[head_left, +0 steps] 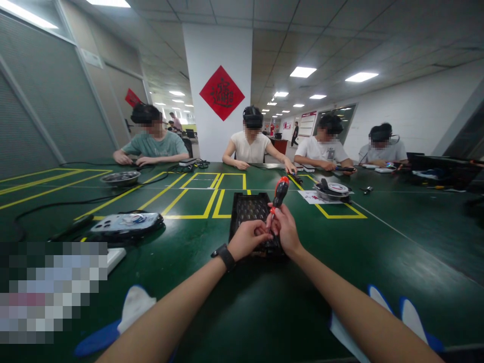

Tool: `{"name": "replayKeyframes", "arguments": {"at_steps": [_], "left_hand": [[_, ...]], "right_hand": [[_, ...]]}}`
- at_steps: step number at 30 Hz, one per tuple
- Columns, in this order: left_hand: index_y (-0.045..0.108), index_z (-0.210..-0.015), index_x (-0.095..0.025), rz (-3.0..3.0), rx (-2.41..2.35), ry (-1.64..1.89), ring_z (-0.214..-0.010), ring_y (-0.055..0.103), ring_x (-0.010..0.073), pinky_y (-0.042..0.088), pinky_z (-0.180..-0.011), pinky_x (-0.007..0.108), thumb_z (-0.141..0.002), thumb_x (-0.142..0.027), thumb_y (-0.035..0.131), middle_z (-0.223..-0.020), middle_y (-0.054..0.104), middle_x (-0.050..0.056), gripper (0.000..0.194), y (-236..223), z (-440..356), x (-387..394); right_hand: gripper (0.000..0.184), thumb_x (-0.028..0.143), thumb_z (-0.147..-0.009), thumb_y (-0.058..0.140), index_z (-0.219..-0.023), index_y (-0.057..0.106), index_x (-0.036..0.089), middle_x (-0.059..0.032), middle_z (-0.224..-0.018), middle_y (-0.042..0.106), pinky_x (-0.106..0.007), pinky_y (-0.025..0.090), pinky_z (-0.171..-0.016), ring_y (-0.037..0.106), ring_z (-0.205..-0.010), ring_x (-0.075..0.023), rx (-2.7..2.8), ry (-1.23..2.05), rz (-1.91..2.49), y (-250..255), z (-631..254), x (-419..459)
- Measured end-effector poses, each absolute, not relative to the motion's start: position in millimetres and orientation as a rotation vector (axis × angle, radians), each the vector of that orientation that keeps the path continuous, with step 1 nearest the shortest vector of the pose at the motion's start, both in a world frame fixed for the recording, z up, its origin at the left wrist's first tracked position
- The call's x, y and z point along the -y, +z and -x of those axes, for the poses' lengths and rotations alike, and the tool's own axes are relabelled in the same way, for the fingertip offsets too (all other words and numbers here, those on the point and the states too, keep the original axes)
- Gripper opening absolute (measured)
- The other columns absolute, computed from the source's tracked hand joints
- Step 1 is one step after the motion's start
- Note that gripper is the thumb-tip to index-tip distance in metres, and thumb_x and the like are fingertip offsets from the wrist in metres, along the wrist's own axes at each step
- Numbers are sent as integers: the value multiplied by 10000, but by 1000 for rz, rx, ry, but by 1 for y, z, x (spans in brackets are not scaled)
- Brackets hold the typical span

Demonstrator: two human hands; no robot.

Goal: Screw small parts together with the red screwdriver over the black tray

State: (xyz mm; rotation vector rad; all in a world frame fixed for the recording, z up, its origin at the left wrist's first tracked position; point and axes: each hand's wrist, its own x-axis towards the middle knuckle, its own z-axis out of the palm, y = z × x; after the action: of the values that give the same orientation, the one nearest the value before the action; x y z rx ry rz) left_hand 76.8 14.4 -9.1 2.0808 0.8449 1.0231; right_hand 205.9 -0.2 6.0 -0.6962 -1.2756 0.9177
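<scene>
A screwdriver (281, 191) with a black and red handle stands nearly upright, its handle leaning a little to the right. My right hand (286, 229) is closed round its lower part. Close beside it, my left hand (247, 238) has its fingers pinched together near the screwdriver's shaft; whatever is between them is too small to make out. Both hands are over a black plastic tray (237, 212) with a patterned floor, which lies on the green table. My hands hide the tray's near right part and the screwdriver's tip.
Blue-and-white gloves (134, 307) lie near the front edge. On the left is a pale blue case (126, 224) with cables. A metal bowl (120, 178) and a round dish (330, 190) stand farther back. Several people wearing headsets sit across the green table (196, 262), marked with yellow tape.
</scene>
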Motion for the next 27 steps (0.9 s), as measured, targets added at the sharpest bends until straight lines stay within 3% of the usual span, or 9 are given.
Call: {"name": "replayKeyframes", "arguments": {"at_steps": [9,16,27], "left_hand": [[615,-817,-125,-2164,-682,930,-733,572,129,426,-700,222,-774,-232,492,-799,645,39,168,-2,-76,-9],[589,-785,-114,-2082,-779,1015,-601,534,99,426,-585,205,-702,-301,593,-689,611,19,204,-10,-76,-12],[605,-872,-113,-1913,-644,931,-727,615,150,473,-700,265,-731,-301,566,-805,657,68,239,-12,-76,-13]], "right_hand": [[323,396,-823,380,-1019,500,167,37,-528,515,-168,252,-333,299,-340,-46,1301,1001,678,6,-208,0],[290,392,-830,374,-1000,481,182,35,-550,532,-161,263,-355,334,-358,-43,1265,904,671,4,-206,1],[314,378,-849,353,-1048,487,175,37,-548,501,-167,250,-368,317,-377,-46,1297,889,665,5,-209,2]]}}
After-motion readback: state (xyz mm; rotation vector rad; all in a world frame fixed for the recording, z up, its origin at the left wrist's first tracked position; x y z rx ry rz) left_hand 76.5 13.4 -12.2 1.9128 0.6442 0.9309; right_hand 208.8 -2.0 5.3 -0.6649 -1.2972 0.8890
